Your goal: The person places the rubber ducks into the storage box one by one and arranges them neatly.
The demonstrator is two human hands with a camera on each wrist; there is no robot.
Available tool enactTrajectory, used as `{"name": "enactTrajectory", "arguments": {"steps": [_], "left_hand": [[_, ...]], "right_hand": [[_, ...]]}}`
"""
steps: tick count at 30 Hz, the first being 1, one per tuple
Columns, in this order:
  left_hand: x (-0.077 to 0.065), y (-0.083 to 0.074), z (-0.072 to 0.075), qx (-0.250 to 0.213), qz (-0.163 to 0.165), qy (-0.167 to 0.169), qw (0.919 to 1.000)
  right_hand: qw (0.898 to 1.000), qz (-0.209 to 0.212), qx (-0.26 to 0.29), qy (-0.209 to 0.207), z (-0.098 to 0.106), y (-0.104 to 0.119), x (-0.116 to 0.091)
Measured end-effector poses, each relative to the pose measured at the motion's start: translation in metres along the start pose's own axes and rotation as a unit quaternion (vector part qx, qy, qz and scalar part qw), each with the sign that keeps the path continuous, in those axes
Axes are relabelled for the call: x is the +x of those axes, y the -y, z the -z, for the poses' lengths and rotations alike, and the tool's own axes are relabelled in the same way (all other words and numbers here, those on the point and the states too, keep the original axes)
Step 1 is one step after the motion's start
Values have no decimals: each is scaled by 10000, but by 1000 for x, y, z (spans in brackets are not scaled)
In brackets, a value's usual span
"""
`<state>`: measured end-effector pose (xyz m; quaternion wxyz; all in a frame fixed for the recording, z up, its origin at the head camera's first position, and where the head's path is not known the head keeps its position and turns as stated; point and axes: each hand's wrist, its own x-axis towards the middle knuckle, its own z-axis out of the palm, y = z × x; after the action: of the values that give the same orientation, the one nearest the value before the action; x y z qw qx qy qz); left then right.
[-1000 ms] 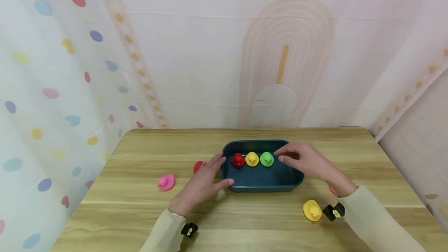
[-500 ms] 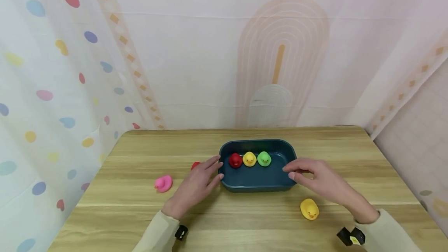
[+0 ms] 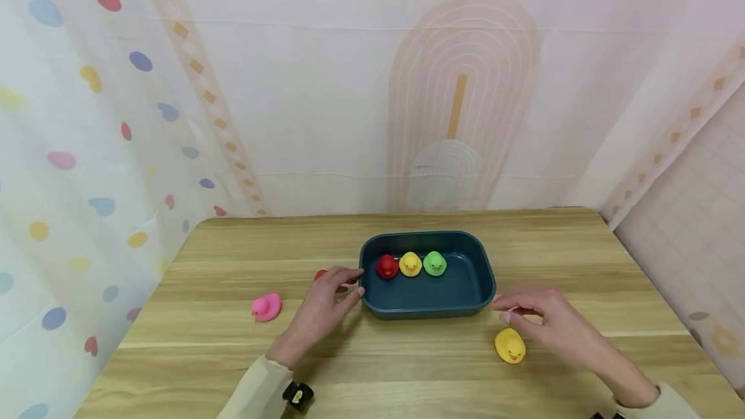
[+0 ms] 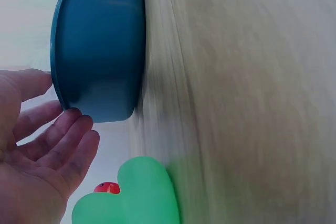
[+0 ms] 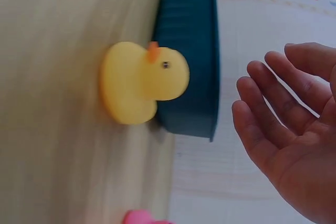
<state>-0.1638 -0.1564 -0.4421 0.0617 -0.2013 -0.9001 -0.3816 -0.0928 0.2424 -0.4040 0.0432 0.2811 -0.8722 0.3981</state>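
A dark blue tray (image 3: 431, 299) stands on the table. Inside it, a red duck (image 3: 387, 267), a yellow duck (image 3: 410, 264) and a green duck (image 3: 434, 264) sit in a row along the back. My left hand (image 3: 319, 312) touches the tray's left rim with its fingertips, as the left wrist view also shows. Close behind and above a second yellow duck (image 3: 510, 346), just off the tray's front right corner, hovers my right hand (image 3: 555, 328). Its fingers are loosely bent with nothing between them. In the right wrist view that yellow duck (image 5: 128, 82) is apart from the hand.
A pink duck (image 3: 266, 307) lies at the left of the wooden table (image 3: 407, 374). A red duck (image 3: 321, 274) shows behind my left hand, and a green duck (image 4: 147, 192) appears beneath it in the left wrist view. Another pink duck (image 3: 550, 291) is mostly hidden behind my right hand.
My right hand has moved out of the tray, right and toward me, to near the yellow duck on the table. The left hand stays by the tray rim. The view has shifted slightly.
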Motion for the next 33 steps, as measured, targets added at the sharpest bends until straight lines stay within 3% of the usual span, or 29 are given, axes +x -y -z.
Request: {"name": "enactTrajectory", "arguments": {"steps": [6,15,19,26,33], "left_hand": [[0,1,0,-191,95,-8,9998],[0,1,0,-284,100,-17,9995],[2,1,0,-247,123,-6,9996],[1,-1,1,-250,189,-21,9995],[-1,2,0,-277,267,-18,9993]], "right_hand": [[9994,68,-319,-69,-9,-12,-15],[9968,-638,-322,351,-18,-17,-23],[9939,-767,-615,494,-23,-17,-24],[9864,-1136,-1128,370,-25,-14,-23],[9869,-991,-1273,27,-27,-17,-28]]}}
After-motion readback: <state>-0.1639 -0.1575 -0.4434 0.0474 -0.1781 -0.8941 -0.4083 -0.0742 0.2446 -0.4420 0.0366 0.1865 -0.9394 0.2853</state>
